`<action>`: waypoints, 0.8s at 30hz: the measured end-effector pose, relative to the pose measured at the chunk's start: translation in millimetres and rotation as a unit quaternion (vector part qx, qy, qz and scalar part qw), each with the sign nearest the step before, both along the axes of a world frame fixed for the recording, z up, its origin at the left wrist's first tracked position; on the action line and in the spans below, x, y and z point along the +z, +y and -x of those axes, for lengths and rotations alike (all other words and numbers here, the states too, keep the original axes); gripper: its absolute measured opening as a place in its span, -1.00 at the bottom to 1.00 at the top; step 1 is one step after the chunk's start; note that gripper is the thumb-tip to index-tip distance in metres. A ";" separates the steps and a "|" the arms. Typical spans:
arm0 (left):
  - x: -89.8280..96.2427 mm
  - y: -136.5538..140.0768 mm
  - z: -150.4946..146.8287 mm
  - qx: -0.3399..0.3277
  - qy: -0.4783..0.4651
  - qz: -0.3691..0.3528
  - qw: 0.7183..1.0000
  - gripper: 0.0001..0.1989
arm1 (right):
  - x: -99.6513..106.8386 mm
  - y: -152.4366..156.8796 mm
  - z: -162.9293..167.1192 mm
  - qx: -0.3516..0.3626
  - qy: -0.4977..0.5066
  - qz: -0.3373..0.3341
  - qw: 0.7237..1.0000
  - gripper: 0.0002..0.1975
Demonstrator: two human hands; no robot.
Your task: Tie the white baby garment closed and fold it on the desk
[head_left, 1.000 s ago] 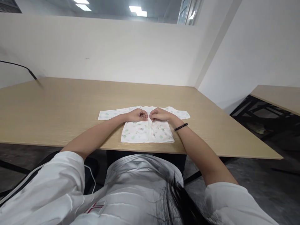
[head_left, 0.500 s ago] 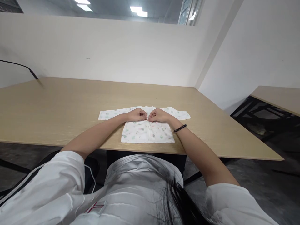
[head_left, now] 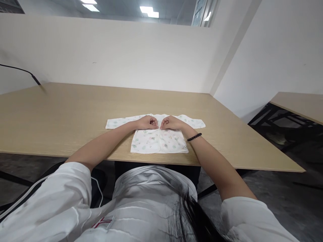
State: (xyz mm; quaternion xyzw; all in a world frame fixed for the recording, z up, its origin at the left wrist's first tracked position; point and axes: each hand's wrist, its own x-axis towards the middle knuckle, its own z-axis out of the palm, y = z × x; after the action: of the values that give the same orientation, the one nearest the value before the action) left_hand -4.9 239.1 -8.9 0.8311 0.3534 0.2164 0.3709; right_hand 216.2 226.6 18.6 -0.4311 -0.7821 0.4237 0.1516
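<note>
The work in hand seems to be close fingertip work at the front of a small printed shirt [head_left: 158, 141], about midway between collar and hem. The next move, I judge, calls for light, steady fingertips, so that the two front edges stay lined up and the cloth does not bunch.

The shirt lies spread on the table [head_left: 75, 107], its hem just in from the near edge, its collar towards the far edge and its sleeves out towards the left and right edges. Both hands rest over its upper part: the left hand [head_left: 147, 122] left of the centre line, the right hand [head_left: 172, 123] right of it, their fingertips just apart. The lower front shows uncovered between them and the near edge.

The fingers of each hand are curled in, tips drawn together at the centre line as if pinching; whether cloth is caught between them, I cannot tell. A dark bracelet [head_left: 194, 137] circles the right wrist.
</note>
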 end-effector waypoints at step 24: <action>21.0 -20.5 -3.9 -0.124 0.026 0.071 0.989 -0.70 | 30.9 -24.1 -2.1 0.146 -0.126 0.031 0.981 -0.73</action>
State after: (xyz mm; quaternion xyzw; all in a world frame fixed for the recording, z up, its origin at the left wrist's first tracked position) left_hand -1.0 218.6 12.1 0.8452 0.2718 0.1214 0.4439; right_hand 218.4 202.5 49.6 -0.3668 -0.8358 0.4078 -0.0252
